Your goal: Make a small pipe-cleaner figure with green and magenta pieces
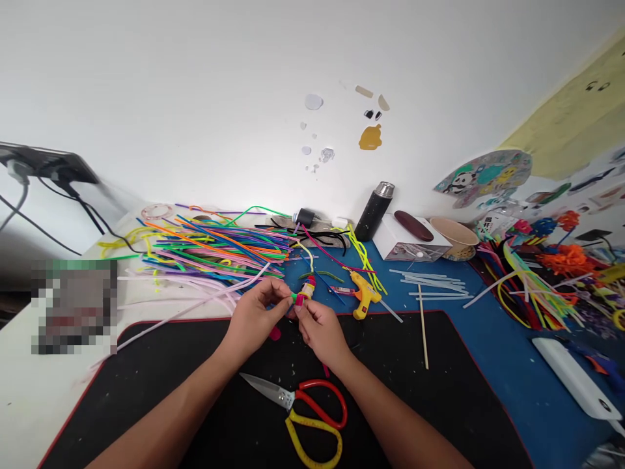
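My left hand (260,314) is closed in a pinch on a small green piece (293,297), probably of pipe cleaner. Beside it, my right hand (323,331) pinches a small magenta piece (299,300). The two pieces meet or overlap between the fingertips; whether they are joined is too small to tell. Just behind the fingers stands a small white and yellow item with a red top (309,286). Below my hands, scissors (280,394) with one red and one yellow handle lie on the black mat (390,404). A magenta scrap (275,333) rests near my left hand.
Many coloured pipe cleaners (219,244) are heaped at the back left. To the right lie a yellow glue gun (362,296), clear glue sticks (434,281) and a wooden stick (423,332). A black flask (374,212) and a white box (407,241) stand by the wall.
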Action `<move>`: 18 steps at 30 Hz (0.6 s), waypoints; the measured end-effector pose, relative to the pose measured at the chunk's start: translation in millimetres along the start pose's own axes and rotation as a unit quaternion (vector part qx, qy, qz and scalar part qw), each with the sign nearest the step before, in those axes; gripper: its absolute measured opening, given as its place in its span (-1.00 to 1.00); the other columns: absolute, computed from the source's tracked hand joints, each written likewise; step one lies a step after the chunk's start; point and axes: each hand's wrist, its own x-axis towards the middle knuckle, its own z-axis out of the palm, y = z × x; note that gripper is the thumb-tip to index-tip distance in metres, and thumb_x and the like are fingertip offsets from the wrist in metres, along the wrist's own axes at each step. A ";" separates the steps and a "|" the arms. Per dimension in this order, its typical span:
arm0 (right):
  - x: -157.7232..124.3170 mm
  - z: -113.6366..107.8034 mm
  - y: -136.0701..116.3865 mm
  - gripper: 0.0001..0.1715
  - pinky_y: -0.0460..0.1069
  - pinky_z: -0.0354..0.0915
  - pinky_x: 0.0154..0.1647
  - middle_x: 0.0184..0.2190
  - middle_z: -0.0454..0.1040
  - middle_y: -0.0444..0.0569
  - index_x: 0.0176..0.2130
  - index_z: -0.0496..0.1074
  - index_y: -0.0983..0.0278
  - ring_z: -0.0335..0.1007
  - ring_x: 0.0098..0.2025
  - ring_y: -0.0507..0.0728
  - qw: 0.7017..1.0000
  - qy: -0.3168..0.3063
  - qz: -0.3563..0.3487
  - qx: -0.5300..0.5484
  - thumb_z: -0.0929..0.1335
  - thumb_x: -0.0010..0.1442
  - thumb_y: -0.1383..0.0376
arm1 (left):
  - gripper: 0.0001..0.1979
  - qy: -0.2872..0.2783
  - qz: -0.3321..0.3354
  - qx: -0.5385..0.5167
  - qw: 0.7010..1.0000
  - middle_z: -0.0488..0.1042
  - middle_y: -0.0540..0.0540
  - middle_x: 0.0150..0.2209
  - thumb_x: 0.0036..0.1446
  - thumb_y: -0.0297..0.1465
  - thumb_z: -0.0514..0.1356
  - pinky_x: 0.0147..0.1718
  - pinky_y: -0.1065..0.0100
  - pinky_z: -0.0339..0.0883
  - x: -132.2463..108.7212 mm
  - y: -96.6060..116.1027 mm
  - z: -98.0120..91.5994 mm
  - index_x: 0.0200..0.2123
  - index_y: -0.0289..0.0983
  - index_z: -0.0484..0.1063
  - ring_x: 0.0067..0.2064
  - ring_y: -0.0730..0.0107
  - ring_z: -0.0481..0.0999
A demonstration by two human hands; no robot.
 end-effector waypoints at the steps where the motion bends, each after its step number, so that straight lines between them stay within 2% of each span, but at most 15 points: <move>1: -1.6 1.2 0.2 -0.38 -0.07 0.01 -0.61 -0.69 0.22 -0.26 -0.39 0.39 0.22 0.06 -0.66 -0.01 1.000 0.000 -0.008 -0.022 0.33 0.35 -0.24 | -0.86 0.002 0.001 0.000 1.000 0.52 0.06 -0.38 0.11 -0.32 0.37 -0.34 0.35 0.51 -0.3 -0.7 0.2 -0.31 -0.20 0.48 -0.38 0.40 0.57; 5: -6.3 5.9 -0.4 -0.49 -0.06 0.07 -0.53 -0.66 0.27 -0.23 -0.40 0.36 0.21 0.16 -0.62 0.02 0.994 -0.018 -0.038 -0.096 0.30 0.44 -0.06 | -0.85 0.013 0.000 0.018 1.000 0.53 0.03 -0.35 0.11 -0.30 0.36 -0.37 0.35 0.49 0.2 -4.4 -0.4 -0.30 -0.19 0.49 -0.34 0.36 0.56; 10: -8.8 7.0 -10.4 -0.60 -0.04 0.03 -0.50 -0.62 0.27 -0.21 -0.42 0.30 0.20 0.17 -0.57 0.04 0.983 -0.020 -0.062 -0.170 0.28 0.44 0.11 | -0.92 0.028 0.031 0.080 0.996 0.58 0.01 -0.32 0.14 -0.33 0.30 -0.20 0.27 0.50 1.5 -7.3 -3.2 -0.28 -0.18 0.50 -0.27 0.32 0.59; 14: -12.3 1.6 -23.9 -0.54 -0.03 -0.03 -0.46 -0.60 0.17 -0.22 -0.49 0.15 0.20 0.08 -0.51 0.03 0.969 -0.032 -0.104 -0.223 0.31 0.41 0.15 | -0.94 0.022 0.046 0.130 0.990 0.59 0.01 -0.32 0.17 -0.35 0.26 -0.19 0.25 0.50 2.3 -5.1 -6.0 -0.27 -0.16 0.49 -0.27 0.30 0.60; 18: -13.7 -8.2 -35.2 -0.55 -0.02 -0.04 -0.45 -0.60 0.16 -0.23 -0.49 0.25 0.22 0.07 -0.52 0.03 0.960 -0.047 -0.116 -0.251 0.33 0.42 0.15 | -0.95 0.012 0.062 0.163 0.985 0.59 0.01 -0.32 0.17 -0.35 0.24 -0.21 0.27 0.49 3.8 -4.4 -8.6 -0.27 -0.16 0.48 -0.28 0.30 0.60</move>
